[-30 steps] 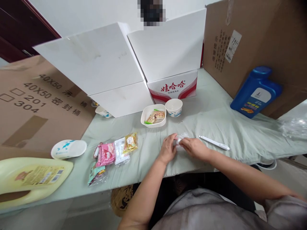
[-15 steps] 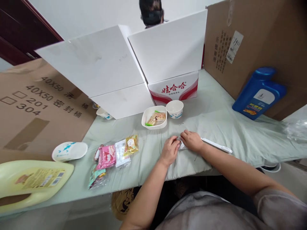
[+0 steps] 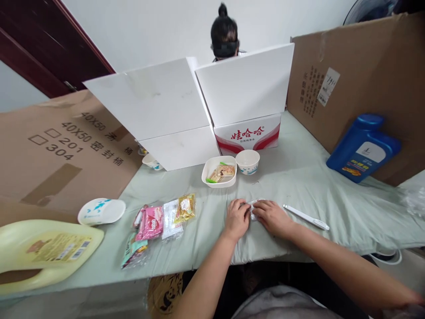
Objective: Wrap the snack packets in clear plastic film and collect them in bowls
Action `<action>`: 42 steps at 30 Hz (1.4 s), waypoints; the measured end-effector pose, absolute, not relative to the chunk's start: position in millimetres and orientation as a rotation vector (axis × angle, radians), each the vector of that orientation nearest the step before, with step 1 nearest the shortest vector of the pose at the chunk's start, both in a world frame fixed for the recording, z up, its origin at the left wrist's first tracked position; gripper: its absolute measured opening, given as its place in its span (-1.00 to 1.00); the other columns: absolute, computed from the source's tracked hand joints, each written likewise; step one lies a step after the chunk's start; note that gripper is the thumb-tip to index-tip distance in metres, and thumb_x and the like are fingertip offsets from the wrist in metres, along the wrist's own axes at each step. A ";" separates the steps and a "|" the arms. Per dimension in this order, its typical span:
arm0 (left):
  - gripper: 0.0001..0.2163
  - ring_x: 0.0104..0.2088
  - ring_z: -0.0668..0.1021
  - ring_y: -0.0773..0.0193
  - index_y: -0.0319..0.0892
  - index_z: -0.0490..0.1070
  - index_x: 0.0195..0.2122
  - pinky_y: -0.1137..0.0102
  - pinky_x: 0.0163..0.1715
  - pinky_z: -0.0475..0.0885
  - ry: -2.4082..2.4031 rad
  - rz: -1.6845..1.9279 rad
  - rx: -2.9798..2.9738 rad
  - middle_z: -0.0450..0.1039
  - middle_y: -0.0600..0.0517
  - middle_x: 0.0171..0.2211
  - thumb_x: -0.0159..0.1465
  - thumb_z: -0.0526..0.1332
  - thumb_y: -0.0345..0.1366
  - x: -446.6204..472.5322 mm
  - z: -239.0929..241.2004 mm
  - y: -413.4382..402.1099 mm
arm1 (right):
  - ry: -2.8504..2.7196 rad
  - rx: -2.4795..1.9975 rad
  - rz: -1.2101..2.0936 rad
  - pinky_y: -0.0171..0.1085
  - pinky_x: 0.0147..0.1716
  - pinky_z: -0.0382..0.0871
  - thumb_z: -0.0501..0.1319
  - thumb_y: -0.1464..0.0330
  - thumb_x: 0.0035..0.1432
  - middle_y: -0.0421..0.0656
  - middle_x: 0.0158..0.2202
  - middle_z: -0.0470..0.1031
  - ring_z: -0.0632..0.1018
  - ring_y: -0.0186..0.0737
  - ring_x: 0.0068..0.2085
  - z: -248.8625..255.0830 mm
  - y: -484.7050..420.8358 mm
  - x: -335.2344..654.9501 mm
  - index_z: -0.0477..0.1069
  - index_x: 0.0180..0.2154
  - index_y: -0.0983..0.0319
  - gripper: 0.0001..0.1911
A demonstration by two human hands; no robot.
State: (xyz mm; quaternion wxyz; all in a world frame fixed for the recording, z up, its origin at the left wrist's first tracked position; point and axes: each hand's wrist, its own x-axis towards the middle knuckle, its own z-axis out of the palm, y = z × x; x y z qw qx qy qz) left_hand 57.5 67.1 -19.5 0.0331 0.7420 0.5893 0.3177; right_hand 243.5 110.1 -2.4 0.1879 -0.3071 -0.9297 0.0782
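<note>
L hand (image 3: 237,218) + R hand (image 3: 272,217) both pinch clear wrapper (image 3: 254,208); box (image 3: 247,135) reads 娃哈哈; cardboard (image 3: 40,177) "40X50".

A table covered by a pale green cloth (image 3: 299,177) carries everything. At its back stands a white carton (image 3: 247,135) with red print, its flaps open. Just in front of the carton sit a white oval dish (image 3: 205,170) holding snacks and a small white bowl (image 3: 247,161), side by side. A heap of snack packets (image 3: 162,221) lies left of centre. Beyond it lie a white lid (image 3: 101,211) and a yellow jug (image 3: 43,252) on its side. A small clear wrapper (image 3: 253,208) lies near the front edge, touched by the left hand (image 3: 237,219) and the right hand (image 3: 272,217). A white pen (image 3: 305,217) lies just right of them, and a blue bottle (image 3: 363,148) stands at far right
</note>
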 end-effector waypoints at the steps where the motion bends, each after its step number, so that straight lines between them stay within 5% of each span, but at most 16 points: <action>1: -0.82 -0.08 0.42 0.13 -0.14 0.46 -0.22 0.14 -0.03 0.40 1.821 1.026 2.237 0.39 -0.06 -0.14 0.21 0.16 -0.50 56.8 -20.4 67.5 | -2.667 -0.818 0.260 -0.09 0.00 0.27 0.08 0.45 0.26 -0.03 0.00 0.46 0.39 -0.07 0.03 -5.6 107.5 243.4 0.46 -0.09 0.20 -0.76; 5: -0.84 -0.12 0.44 0.16 -0.17 0.45 -0.29 0.18 -0.07 0.42 1.821 1.125 2.117 0.40 -0.04 -0.20 0.18 0.15 -0.53 54.6 -22.1 69.7 | -2.633 -0.761 0.316 -0.20 -0.14 0.37 0.04 0.53 0.24 -0.04 -0.17 0.52 0.47 -0.16 -0.13 7.3 124.8 241.6 0.49 -0.16 0.21 -0.71; 14: -0.88 -0.14 0.42 0.13 -0.17 0.47 -0.35 0.19 -0.10 0.39 1.822 1.016 2.119 0.43 -0.04 -0.24 0.17 0.19 -0.50 55.3 -17.4 70.7 | -2.167 -1.019 -0.102 -0.01 0.11 0.19 -0.03 0.36 0.33 0.06 0.09 0.38 0.33 0.01 0.12 99.5 246.9 197.4 0.43 0.03 0.21 -0.64; 22: -0.87 -0.15 0.41 0.15 -0.15 0.46 -0.37 0.22 -0.11 0.39 1.817 1.010 2.125 0.43 -0.02 -0.24 0.16 0.19 -0.51 55.4 -14.7 71.3 | -2.415 -1.051 0.013 -0.05 0.12 0.19 -0.01 0.28 0.33 0.04 0.02 0.47 0.39 -0.01 0.11 66.8 233.4 208.1 0.48 -0.11 0.29 -0.66; 29: -0.90 -0.13 0.44 0.13 -0.16 0.47 -0.36 0.20 -0.07 0.41 1.801 1.066 2.070 0.45 -0.04 -0.25 0.16 0.19 -0.48 60.9 -17.6 73.6 | -2.356 -0.839 0.300 -0.10 -0.19 0.42 0.05 0.17 0.30 -0.06 -0.25 0.57 0.55 -0.08 -0.19 32.5 130.3 282.2 0.47 -0.25 0.11 -0.73; 35: -0.82 -0.09 0.46 0.17 -0.14 0.43 -0.23 0.24 -0.01 0.38 1.996 1.299 1.979 0.43 -0.05 -0.16 0.16 0.17 -0.47 30.7 5.4 51.2 | -2.396 -0.980 0.050 -0.08 -0.21 0.39 0.05 0.04 0.27 -0.07 -0.16 0.55 0.54 -0.01 -0.15 -0.7 98.5 347.2 0.48 -0.16 0.13 -0.62; 42: -0.59 0.06 0.35 -0.14 -0.18 0.37 0.02 0.04 0.00 0.28 2.987 0.419 1.421 0.35 -0.24 0.02 0.15 0.27 -0.20 -66.3 31.6 39.3 | -2.383 -1.213 -0.132 -0.03 -0.22 0.39 -0.05 0.01 0.26 0.00 -0.23 0.50 0.51 0.02 -0.24 -35.3 98.7 397.1 0.48 -0.13 0.22 -0.49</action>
